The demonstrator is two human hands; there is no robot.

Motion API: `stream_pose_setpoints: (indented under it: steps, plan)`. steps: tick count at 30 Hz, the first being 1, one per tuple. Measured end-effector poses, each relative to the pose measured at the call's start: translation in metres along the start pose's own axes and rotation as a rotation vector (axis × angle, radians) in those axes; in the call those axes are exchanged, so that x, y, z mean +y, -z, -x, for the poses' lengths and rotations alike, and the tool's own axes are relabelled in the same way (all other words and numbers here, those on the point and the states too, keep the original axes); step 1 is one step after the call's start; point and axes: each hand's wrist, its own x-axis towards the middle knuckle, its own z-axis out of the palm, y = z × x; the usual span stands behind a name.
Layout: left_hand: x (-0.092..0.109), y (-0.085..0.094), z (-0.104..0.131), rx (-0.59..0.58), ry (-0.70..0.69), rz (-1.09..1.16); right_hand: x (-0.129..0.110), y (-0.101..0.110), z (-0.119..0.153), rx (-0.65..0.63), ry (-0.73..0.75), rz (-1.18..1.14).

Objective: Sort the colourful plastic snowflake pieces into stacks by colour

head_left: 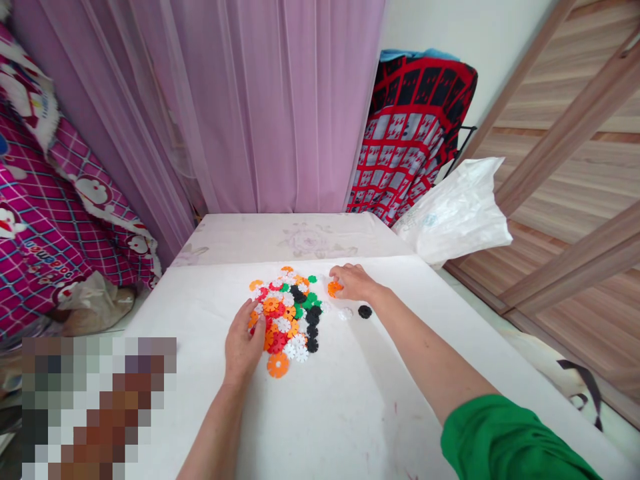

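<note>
A pile of notched plastic discs [283, 325] in orange, red, white, green and black lies on the white-covered table. My left hand [243, 343] rests at the pile's left edge, thumb and fingers apart, with the fingertips against the discs. To the right of the pile, my right hand [354, 283] has its fingers closed on an orange disc [335, 289] at the table surface. Just below that hand are a white disc [345, 313] and a black disc [365, 312], apart from the pile. One larger orange disc [278, 365] lies at the pile's near end.
A white plastic bag [457, 213] stands against the table's far right corner. Behind the table [320, 413] hangs a purple curtain [285, 107]. A red patterned cloth [400, 140] is at the back, with wooden doors [575, 133] on the right. Checked pink fabric [65, 220] hangs at left.
</note>
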Motion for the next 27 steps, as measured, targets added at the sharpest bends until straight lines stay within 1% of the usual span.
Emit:
stream_pose_setpoints:
  steps: [4, 9, 13, 21, 27]
  plan:
    - [0.002, 0.000, 0.000, 0.004, 0.001, 0.002, -0.002, -0.005, 0.000, -0.015, 0.002, 0.025]
    - [0.002, 0.001, 0.000, 0.014, -0.012, 0.007, 0.003, -0.010, -0.003, -0.030, 0.012, 0.058]
    - [0.002, 0.001, -0.001, 0.018, -0.020, 0.006, 0.006, -0.013, -0.003, -0.018, 0.019, 0.069]
    - [0.004, 0.002, -0.001, 0.008, -0.001, 0.014, 0.001, -0.014, -0.002, -0.046, 0.049, 0.132]
    - [0.006, 0.002, 0.000, 0.009, 0.017, 0.006, 0.001, -0.015, -0.003, -0.036, 0.041, 0.105]
